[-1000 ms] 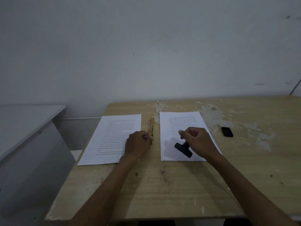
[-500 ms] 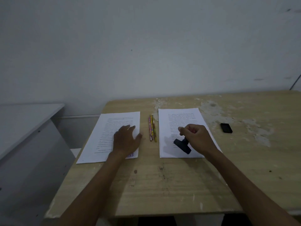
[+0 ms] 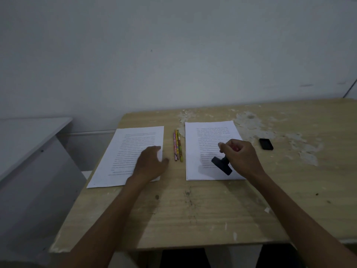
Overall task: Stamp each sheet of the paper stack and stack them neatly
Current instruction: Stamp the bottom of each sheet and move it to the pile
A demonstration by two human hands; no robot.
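Observation:
Two piles of printed white sheets lie on the wooden table (image 3: pixel 193 219). The left sheet (image 3: pixel 123 151) has my left hand (image 3: pixel 149 163) flat on its lower right part, fingers spread. The right paper stack (image 3: pixel 208 140) lies under my right hand (image 3: pixel 241 157), which grips a black rubber stamp (image 3: pixel 221 165) by its handle. The stamp is tilted and hovers just above the lower part of the top sheet, casting a shadow on it.
Several coloured pencils (image 3: pixel 177 146) lie side by side between the two piles. A small black ink pad (image 3: pixel 266 144) sits to the right of the right stack. A grey desk (image 3: pixel 29 136) stands to the left of the table. A white wall is behind.
My left hand moved left from beside the pencils onto the left sheet and spread flat. My right hand kept the stamp over the right stack, hardly moving.

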